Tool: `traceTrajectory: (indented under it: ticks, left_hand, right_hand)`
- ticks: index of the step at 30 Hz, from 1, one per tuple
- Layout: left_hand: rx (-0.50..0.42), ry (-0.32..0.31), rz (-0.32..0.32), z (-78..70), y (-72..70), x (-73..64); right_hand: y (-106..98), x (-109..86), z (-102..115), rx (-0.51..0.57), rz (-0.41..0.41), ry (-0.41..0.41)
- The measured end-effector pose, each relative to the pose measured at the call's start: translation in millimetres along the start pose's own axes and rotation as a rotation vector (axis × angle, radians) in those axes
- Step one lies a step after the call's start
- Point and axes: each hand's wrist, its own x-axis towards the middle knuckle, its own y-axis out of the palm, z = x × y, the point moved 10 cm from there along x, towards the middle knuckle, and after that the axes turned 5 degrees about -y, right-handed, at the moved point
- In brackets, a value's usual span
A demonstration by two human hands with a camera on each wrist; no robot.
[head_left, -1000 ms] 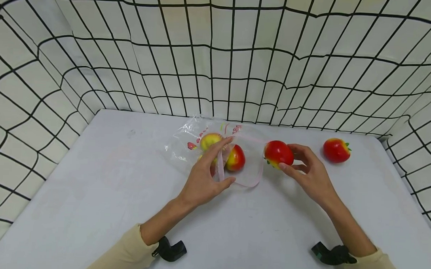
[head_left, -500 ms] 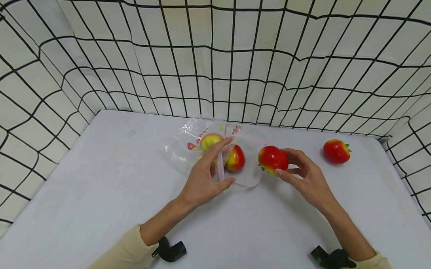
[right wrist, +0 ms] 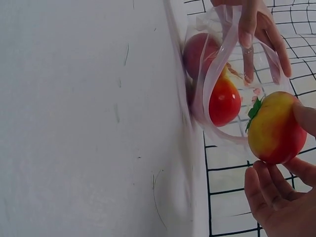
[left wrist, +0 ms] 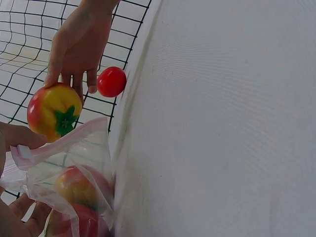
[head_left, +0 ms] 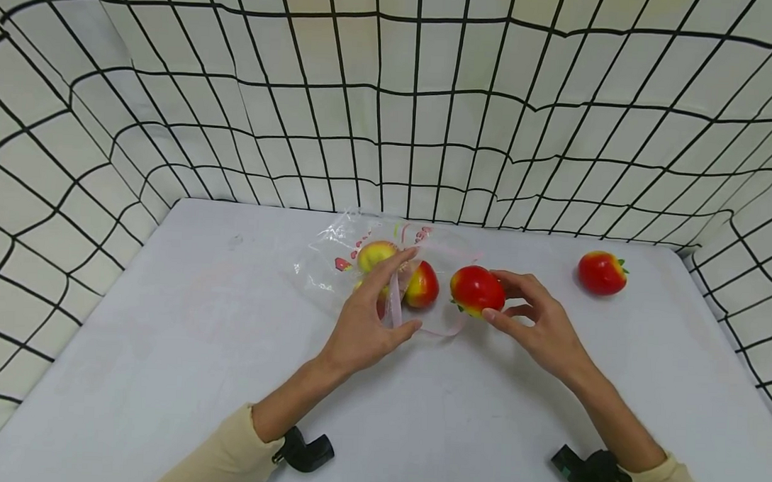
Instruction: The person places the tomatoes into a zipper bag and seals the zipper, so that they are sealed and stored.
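Note:
A clear zip bag (head_left: 324,264) with a pinkish rim lies on the table in the head view, with several red-and-yellow tomatoes (head_left: 423,285) inside. My left hand (head_left: 364,318) is at the bag's mouth, its thumb and fingers spread wide apart against the rim. In the right wrist view its fingers (right wrist: 279,54) look straight. My right hand (head_left: 539,321) grips another tomato (head_left: 476,290) between thumb and fingers, right beside the bag's mouth. This tomato's green calyx (left wrist: 65,120) shows in the left wrist view. The left palm hides part of the bag's contents.
One more red tomato (head_left: 602,272) lies on the white table (head_left: 185,333), to the right of my right hand. A black net (head_left: 415,139) stands along the back and both sides. A black wrist mount (head_left: 305,451) sits on each sleeve.
My right hand has carried its tomato leftward and slightly nearer to me, up to the bag's mouth. The left hand and the bag have stayed in place.

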Motion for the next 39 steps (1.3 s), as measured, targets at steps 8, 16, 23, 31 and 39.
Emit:
traceTrajectory:
  ticks: [8,16,23,31,39]
  left_hand:
    - [-0.010,0.007,-0.005,-0.8,-0.5,-0.6]
    - [-0.003,0.016,-0.006,-2.0,0.8,-1.3]
    - [-0.007,0.016,0.000,-1.3,2.1,-1.4]
    - [0.004,0.016,0.002,-1.7,2.6,-1.2]
    - [0.010,0.027,0.006,-3.2,3.0,-0.1]
  right_hand:
    - [7,0.4,5,0.005,0.012,-0.014]
    - [15,3.0,10,-0.001,0.018,-0.014]
    - [21,6.7,13,-0.048,0.008,-0.027]
    - [27,9.9,15,-0.115,-0.005,-0.023]
    - [27,14.2,18,-0.143,-0.047,-0.045]
